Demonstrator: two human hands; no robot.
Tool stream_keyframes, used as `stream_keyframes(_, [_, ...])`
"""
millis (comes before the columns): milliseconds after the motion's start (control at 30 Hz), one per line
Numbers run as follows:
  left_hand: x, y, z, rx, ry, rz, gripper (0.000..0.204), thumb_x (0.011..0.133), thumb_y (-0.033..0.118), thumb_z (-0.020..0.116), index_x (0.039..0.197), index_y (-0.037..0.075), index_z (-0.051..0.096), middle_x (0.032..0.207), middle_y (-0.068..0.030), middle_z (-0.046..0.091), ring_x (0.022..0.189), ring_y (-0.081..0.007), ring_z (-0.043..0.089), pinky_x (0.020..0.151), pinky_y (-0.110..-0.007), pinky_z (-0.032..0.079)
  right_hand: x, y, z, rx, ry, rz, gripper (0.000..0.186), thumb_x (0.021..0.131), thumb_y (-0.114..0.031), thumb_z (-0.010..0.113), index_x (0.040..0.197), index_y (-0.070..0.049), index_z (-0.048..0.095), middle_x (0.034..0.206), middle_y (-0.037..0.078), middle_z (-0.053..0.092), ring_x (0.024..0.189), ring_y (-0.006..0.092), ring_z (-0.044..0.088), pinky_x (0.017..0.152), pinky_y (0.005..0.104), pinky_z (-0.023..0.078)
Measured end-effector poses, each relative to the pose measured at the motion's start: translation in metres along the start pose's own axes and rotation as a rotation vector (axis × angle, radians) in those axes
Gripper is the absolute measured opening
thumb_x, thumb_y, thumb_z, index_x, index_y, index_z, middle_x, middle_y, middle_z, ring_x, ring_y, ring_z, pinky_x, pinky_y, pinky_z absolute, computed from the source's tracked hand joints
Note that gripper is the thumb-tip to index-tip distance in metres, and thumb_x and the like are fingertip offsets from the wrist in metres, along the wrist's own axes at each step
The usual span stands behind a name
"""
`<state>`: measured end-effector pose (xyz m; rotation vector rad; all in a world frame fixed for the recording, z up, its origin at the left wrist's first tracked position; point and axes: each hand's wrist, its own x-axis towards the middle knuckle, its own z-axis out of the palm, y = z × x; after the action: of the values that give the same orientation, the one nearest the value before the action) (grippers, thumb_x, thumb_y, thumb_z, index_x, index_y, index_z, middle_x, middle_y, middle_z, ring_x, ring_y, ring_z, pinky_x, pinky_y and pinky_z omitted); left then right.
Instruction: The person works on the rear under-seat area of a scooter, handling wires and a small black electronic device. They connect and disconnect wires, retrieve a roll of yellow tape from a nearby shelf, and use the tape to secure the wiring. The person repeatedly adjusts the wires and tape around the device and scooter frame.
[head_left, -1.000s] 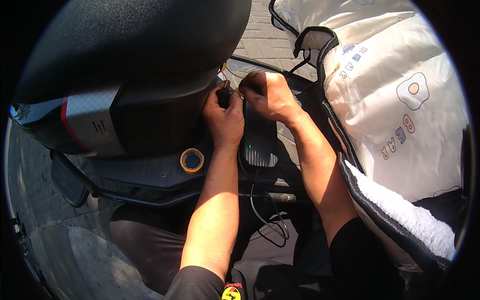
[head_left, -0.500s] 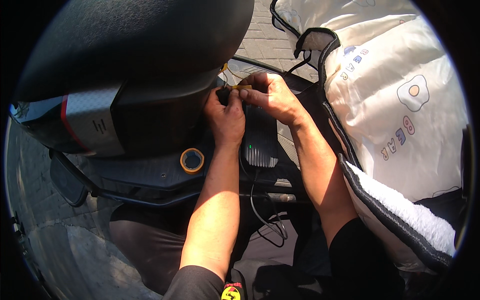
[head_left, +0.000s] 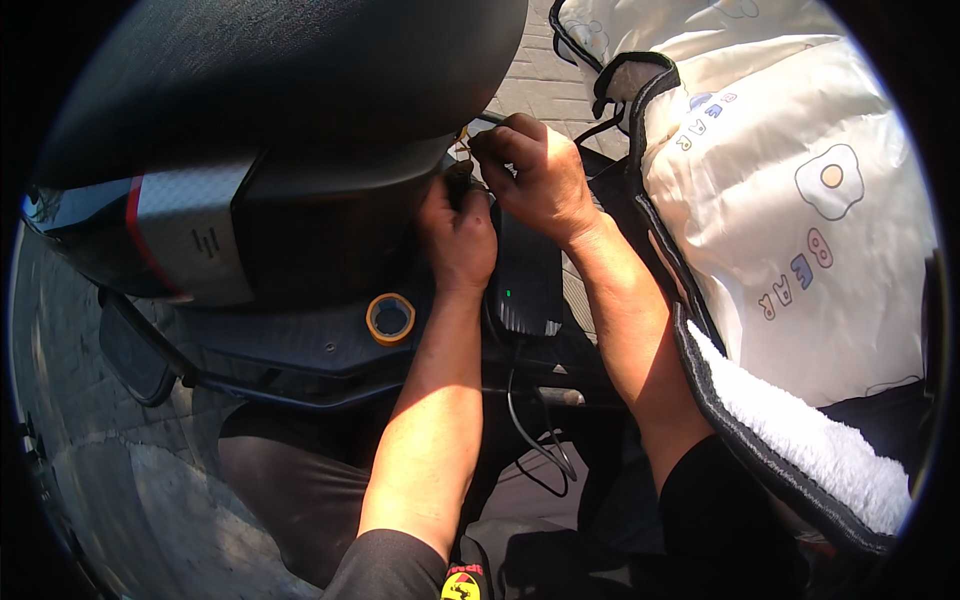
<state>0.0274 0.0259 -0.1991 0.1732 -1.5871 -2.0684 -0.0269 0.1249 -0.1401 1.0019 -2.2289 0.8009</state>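
Both hands (head_left: 505, 205) pinching thin wires (head_left: 465, 140) (under scooter seat (head_left: 280, 80))

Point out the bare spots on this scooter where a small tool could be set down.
The dark flat panel left of the yellow tape roll lies bare, under the black seat. Crowded: both hands, left hand and right hand, meet at thin wires over the black box.

Outdoors, hard sunlight; grey brick paving (head_left: 540, 80) beyond, deep shadows on ground below.
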Motion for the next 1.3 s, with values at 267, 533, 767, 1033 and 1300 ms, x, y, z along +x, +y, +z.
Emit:
stream_keyframes(267, [-0.010, 0.006, 0.008, 0.149, -0.036, 0.080, 0.043, 0.080, 0.006, 0.056, 0.122, -0.005, 0.059, 0.113, -0.0237, 0.067, 0.107, -0.0336, 0.066, 0.094, -0.040, 0.049, 0.009, -0.001, -0.021, -0.070, -0.285, 0.025, 0.016, 0.079, -0.007, 0.072, 0.095, -0.007, 0.072, 0.088, 0.012, 0.066, 0.077, 0.0346, 0.068, 0.066, 0.0408, 0.056])
stream_keyframes(533, [-0.010, -0.007, 0.008, 0.197, -0.023, 0.156, 0.050, 0.084, 0.008, 0.061, 0.131, -0.004, 0.053, 0.113, -0.0268, 0.067, 0.110, -0.0384, 0.066, 0.091, -0.040, 0.050, 0.022, 0.003, -0.025, 0.002, -0.519, 0.115, 0.020, 0.079, -0.008, 0.069, 0.098, -0.007, 0.074, 0.095, 0.014, 0.069, 0.089, 0.0355, 0.069, 0.077, 0.0415, 0.056])
stream_keyframes(767, [-0.009, -0.009, 0.004, 0.167, -0.027, 0.092, 0.053, 0.087, 0.008, 0.064, 0.136, -0.005, 0.048, 0.109, -0.0269, 0.069, 0.104, -0.0352, 0.069, 0.087, -0.038, 0.052, 0.029, 0.006, -0.022, 0.045, -0.579, 0.138, 0.015, 0.082, -0.001, 0.067, 0.096, -0.002, 0.073, 0.097, 0.015, 0.068, 0.088, 0.0344, 0.069, 0.076, 0.0388, 0.055])
stream_keyframes(1033, [-0.010, -0.010, 0.003, 0.136, -0.024, 0.089, 0.051, 0.089, 0.006, 0.064, 0.137, -0.003, 0.048, 0.108, -0.0242, 0.070, 0.100, -0.0294, 0.071, 0.086, -0.036, 0.053, 0.033, 0.005, -0.022, 0.027, -0.622, 0.156, 0.015, 0.082, -0.001, 0.067, 0.096, -0.001, 0.072, 0.098, 0.016, 0.068, 0.088, 0.0347, 0.069, 0.075, 0.0389, 0.055])
stream_keyframes(1300, [-0.012, -0.010, 0.004, 0.139, 0.047, 0.189, 0.038, 0.090, 0.005, 0.062, 0.128, 0.002, 0.056, 0.104, -0.0194, 0.071, 0.097, -0.0292, 0.071, 0.083, -0.036, 0.053, 0.036, 0.004, -0.019, 0.077, -0.601, 0.132, 0.016, 0.081, 0.000, 0.067, 0.096, -0.002, 0.071, 0.094, 0.016, 0.070, 0.086, 0.0342, 0.069, 0.073, 0.0385, 0.055])
